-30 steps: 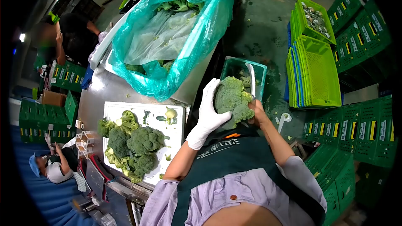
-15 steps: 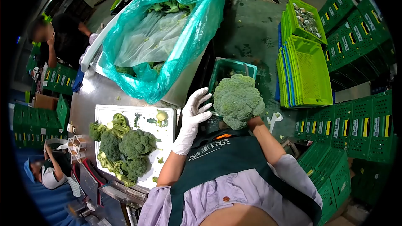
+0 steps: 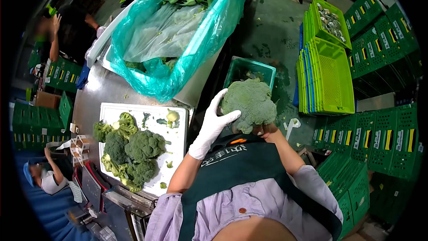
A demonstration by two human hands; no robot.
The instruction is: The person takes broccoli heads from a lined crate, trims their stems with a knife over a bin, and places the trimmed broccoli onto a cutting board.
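Note:
A large broccoli head is held in front of my apron, its green crown facing up. My left hand, in a white glove, grips its left side, thumb across the front and the other fingers partly behind. My bare right hand is under the lower right of the crown, its fingers mostly hidden. To my left, several broccoli heads lie piled on a white cutting board, along with a pale cut stem piece and green scraps.
A teal plastic liner with broccoli inside lies on the metal table. Behind the held head stands a green bin. Lime crates and dark green crates are stacked at right. Co-workers are at left.
My gloved left hand has moved right and closed on the broccoli head, from open fingers beside it. The head has shifted slightly left and toward me.

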